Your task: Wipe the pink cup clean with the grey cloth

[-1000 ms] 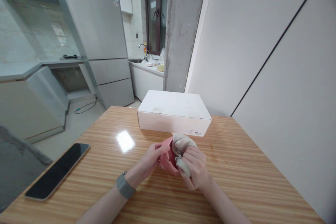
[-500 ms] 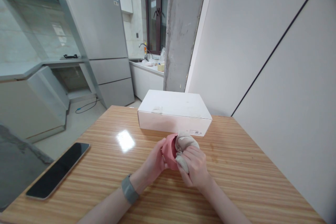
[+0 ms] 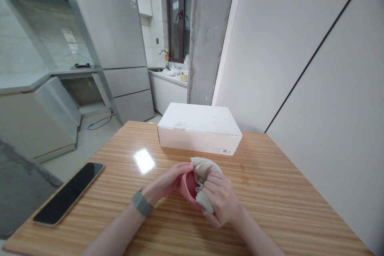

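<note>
1. My left hand [image 3: 171,182] clamps the pink cup [image 3: 189,187] by its rim, fingers curled over the far edge, thumb side hidden. That grip keeps the cup tipped with its mouth toward my right so the inside is reachable.
2. My right hand [image 3: 220,202] is closed around the beige cloth [image 3: 202,170], fingers bunched and pressing it against the cup's mouth. Part of the cloth spills over the top, just above my knuckles.
3. The cup sits between my two hands, low over the wooden table [image 3: 270,192]. I can't tell whether its underside touches the wood.
4. Both forearms rest low near the table edge, which looks like it steadies the hold.
5. Grey watch band [image 3: 142,203] is on my left wrist, just behind the grip.
6. White box [image 3: 199,128] lies closed just beyond the cup, apart from both hands.
7. Phone [image 3: 69,193] lies flat, screen dark, well off to the left of my left hand, near the table edge.
8. Fridge [image 3: 111,40] and counter stand far beyond the table.
</note>
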### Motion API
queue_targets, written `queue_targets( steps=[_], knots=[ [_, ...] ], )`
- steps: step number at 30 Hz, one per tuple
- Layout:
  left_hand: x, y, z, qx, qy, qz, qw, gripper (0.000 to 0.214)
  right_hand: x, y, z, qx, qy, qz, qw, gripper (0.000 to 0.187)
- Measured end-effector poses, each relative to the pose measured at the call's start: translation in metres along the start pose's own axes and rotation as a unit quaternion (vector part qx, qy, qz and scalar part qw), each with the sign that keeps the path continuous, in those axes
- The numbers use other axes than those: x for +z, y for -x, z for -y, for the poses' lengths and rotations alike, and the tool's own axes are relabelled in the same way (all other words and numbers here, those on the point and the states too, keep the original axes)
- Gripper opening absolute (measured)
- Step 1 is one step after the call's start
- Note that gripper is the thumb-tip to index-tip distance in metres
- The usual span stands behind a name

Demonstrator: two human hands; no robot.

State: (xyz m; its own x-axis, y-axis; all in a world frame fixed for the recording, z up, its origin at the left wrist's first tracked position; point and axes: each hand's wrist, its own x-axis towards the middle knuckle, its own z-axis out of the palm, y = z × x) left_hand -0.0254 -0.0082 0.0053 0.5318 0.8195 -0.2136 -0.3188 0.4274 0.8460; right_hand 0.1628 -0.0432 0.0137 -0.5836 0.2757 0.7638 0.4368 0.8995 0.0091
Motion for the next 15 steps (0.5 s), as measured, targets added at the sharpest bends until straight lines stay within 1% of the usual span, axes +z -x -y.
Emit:
queue_targets(
  steps=[4, 7, 10, 15],
  knots=[
    [0.004, -0.004, 0.003, 0.006, 0.003, -0.021, 1.0, 0.034, 0.002, 0.004, -0.009, 0.024, -0.002, 0.008, 1.0, 0.023],
    [0.007, -0.008, 0.008, 0.031, 0.007, -0.053, 0.998, 0.037, 0.005, 0.005, -0.012, 0.046, -0.004, 0.011, 0.999, 0.025],
    [0.009, -0.01, 0.01, 0.058, 0.011, -0.079, 0.995, 0.039, 0.006, 0.004, -0.011, 0.057, 0.009, 0.006, 0.998, 0.026],
    [0.016, -0.009, 0.009, 0.069, 0.014, -0.099, 0.993, 0.041, 0.007, 0.0, -0.004, 0.072, 0.033, 0.009, 0.997, 0.029]
  ],
)
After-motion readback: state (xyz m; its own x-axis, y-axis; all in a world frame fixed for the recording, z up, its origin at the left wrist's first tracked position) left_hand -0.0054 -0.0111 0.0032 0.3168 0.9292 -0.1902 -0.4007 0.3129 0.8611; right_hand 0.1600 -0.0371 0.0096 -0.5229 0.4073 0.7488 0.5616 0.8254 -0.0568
